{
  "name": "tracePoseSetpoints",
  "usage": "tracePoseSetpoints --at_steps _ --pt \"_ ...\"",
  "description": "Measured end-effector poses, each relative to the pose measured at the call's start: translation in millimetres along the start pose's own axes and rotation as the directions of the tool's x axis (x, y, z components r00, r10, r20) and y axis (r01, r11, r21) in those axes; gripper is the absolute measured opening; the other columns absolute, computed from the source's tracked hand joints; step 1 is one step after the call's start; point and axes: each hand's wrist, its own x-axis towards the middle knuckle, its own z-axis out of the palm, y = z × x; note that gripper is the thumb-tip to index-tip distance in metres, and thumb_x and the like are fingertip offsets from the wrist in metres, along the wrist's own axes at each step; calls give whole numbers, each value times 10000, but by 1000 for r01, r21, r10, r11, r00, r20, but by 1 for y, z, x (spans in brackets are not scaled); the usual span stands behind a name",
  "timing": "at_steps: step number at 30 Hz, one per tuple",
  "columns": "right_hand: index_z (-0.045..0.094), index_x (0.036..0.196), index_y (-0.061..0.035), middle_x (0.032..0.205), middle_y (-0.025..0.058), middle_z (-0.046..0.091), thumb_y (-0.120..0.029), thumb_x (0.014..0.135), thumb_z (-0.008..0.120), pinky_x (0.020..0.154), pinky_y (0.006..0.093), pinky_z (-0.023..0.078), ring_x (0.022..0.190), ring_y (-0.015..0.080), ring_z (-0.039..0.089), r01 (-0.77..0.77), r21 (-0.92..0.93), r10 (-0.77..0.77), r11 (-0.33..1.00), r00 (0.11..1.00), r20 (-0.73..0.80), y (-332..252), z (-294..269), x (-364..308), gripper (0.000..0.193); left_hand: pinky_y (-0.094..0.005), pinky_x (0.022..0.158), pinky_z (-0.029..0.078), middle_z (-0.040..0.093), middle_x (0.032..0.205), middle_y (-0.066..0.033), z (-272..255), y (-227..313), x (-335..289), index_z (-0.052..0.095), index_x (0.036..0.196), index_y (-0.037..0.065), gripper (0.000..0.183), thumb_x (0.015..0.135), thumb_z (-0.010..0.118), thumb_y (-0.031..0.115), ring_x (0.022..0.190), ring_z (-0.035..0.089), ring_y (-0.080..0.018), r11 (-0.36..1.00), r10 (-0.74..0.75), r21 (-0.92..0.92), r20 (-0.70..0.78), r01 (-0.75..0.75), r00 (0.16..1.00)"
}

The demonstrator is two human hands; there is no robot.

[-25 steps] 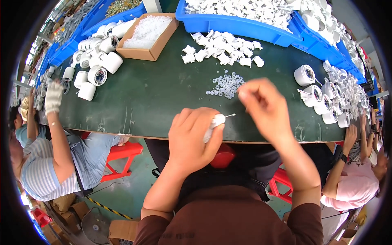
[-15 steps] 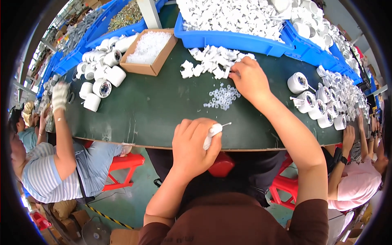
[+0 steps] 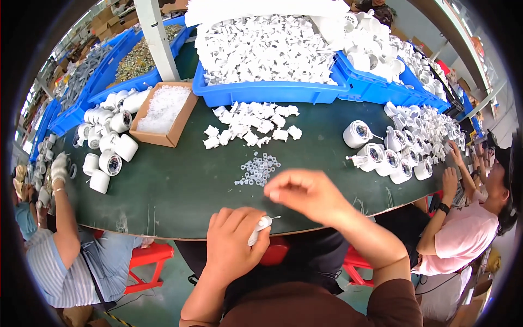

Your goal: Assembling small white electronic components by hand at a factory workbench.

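My left hand point(image 3: 231, 235) is wrapped around a white plastic part point(image 3: 262, 224) near the table's front edge. A thin pin-like stem pokes out of the part's top to the right; its lower end is hidden in the palm. Above and right of it, my right hand point(image 3: 308, 197) hovers over the table, fingers curled and thumb pressed toward them. Whatever sits between those fingertips cannot be made out. Small translucent rings point(image 3: 258, 169) lie in a loose heap just beyond the right hand. Farther back is a scatter of small white plastic pieces point(image 3: 245, 125).
A blue bin point(image 3: 267, 96) heaped with white pieces stands at the back, beside a cardboard box point(image 3: 162, 137) of clear bits. White camera-like housings stand at left point(image 3: 126, 147) and right point(image 3: 358, 134) on the green table point(image 3: 180, 188). Co-workers sit on both sides.
My right hand has left the white pieces and come back toward my left hand. My left hand keeps its hold on the white part. The whole view has shifted, showing more of the back.
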Motion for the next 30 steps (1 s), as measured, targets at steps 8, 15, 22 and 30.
tracePoseSetpoints --at_steps 8,15,22,30 --pt "744 1110 -19 1119 84 643 -27 988 647 918 309 494 1046 166 613 98 154 -110 983 991 74 22 10 -29 157 -413 752 441 667 994 -73 13 1 6 662 1000 78 233 792 739 150 844 592 -298 998 53 29 -19 -52 998" --pt "746 1117 -21 1200 87 595 15 984 629 901 289 535 1076 153 607 100 121 -112 988 989 101 24 14 -34 181 -395 714 414 642 988 -62 17 2 6 620 991 77 257 776 745 142 811 581 -277 996 76 49 -38 -74 996" --pt "730 1129 -15 1196 79 585 1 992 627 873 274 543 1061 146 615 72 155 -87 985 991 97 24 17 -34 172 -423 763 441 636 970 -100 20 2 4 602 995 50 258 781 733 108 885 604 -314 999 27 22 -35 -26 999" --pt "686 1132 -14 1199 81 600 -26 1013 608 929 303 521 1099 149 606 126 189 -134 974 991 28 31 27 -37 143 -428 770 447 632 986 -110 20 8 0 606 1004 46 285 769 749 122 893 607 -325 997 -17 78 -81 23 997"
